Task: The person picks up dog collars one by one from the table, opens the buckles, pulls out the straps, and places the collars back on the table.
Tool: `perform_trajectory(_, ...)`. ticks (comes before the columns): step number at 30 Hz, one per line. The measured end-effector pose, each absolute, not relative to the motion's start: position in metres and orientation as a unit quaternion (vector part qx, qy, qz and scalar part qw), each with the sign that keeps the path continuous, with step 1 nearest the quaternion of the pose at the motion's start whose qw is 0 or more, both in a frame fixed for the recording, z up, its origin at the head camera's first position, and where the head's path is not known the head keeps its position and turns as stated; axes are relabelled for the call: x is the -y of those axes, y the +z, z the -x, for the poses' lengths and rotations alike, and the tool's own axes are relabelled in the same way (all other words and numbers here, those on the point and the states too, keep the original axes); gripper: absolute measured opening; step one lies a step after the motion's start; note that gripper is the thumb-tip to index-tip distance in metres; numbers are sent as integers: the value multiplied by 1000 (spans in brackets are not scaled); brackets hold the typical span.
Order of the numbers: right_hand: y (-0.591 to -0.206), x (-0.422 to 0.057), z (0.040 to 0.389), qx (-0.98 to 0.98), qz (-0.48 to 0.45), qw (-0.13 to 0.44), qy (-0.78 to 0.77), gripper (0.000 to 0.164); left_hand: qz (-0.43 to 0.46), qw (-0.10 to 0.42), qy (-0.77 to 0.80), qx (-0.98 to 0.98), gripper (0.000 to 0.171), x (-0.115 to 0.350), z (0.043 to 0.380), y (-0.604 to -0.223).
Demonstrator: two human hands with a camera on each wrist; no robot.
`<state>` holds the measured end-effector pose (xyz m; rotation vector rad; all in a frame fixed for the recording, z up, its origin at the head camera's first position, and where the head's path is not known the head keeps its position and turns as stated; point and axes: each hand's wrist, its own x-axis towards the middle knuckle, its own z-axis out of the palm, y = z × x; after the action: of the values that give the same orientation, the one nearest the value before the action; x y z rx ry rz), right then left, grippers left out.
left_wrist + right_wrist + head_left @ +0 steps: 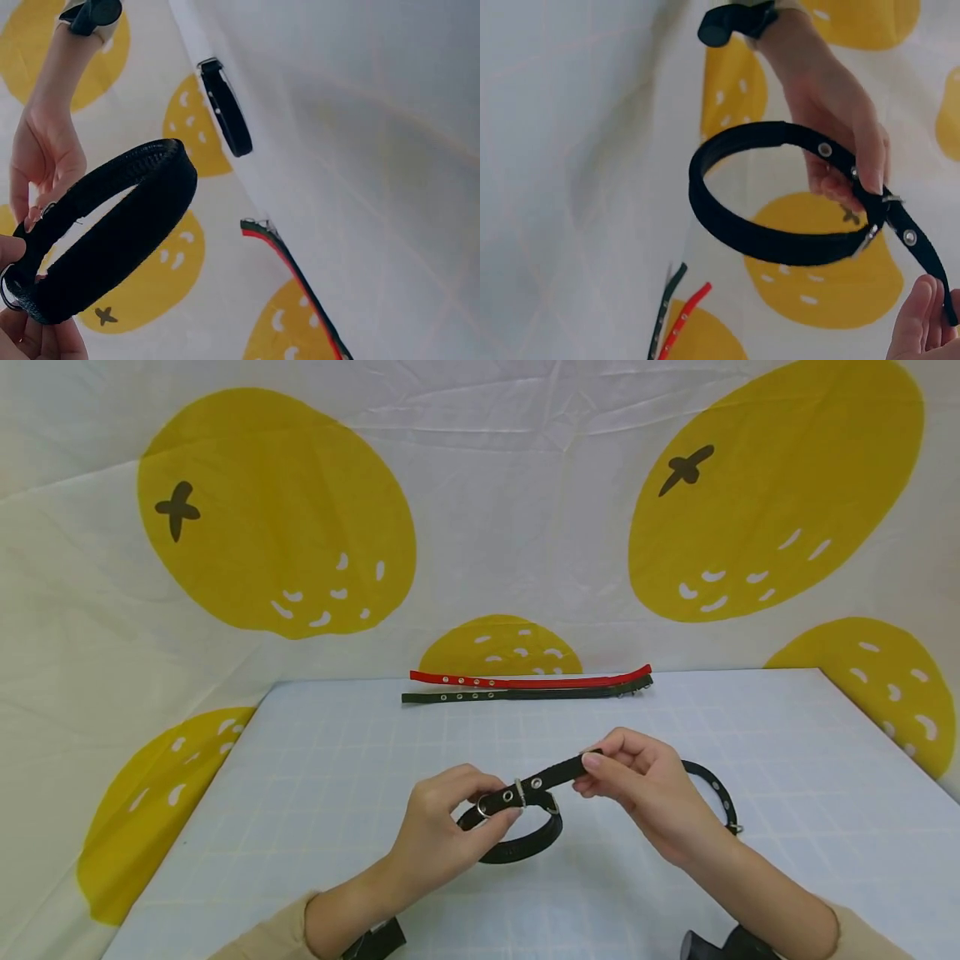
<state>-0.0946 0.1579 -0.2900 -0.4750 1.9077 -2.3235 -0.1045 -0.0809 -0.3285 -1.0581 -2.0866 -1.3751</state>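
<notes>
Between the two hands a black collar (521, 850) with metal eyelets is bent into a loop, its strap end passing through a metal buckle (519, 792). My left hand (450, 814) pinches the collar beside the buckle, thumb below and fingers above. The free strap end is pinched by my right hand (637, 785), which holds it up and to the right. In the left wrist view the collar's loop (124, 232) hangs off the table surface. The right wrist view shows the strap end (922, 255) sticking out past the buckle, near the right fingertips.
Another black collar (711, 777), looped, lies on the table (300, 827) behind my right forearm, partly hidden. Toward the back edge a red collar (540, 682) and a dark green collar (540, 695) lie straight, side by side. A white cloth with yellow fruit shapes hangs behind.
</notes>
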Motion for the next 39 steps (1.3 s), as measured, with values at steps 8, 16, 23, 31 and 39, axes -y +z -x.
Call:
perform_trajectory(8,-291,-169,99,-618,189,56,-761,20,371,205,-504,752,18,83,105,-331)
perform_trajectory(16,-306,-166,105,-714,176,119,-667,24,350,198,-523,751,17,81,104,-329)
perform_trajectory(23,-321,-155,105,-775,168,142,-593,43,338,183,-530,756,17,81,106,-328)
perform_trajectory(31,-320,-157,105,-792,168,96,-578,40,309,140,-536,773,28,88,111,-331)
perform_trajectory(39,-318,-162,105,-782,143,102,-598,42,307,163,-537,769,19,91,110,-333)
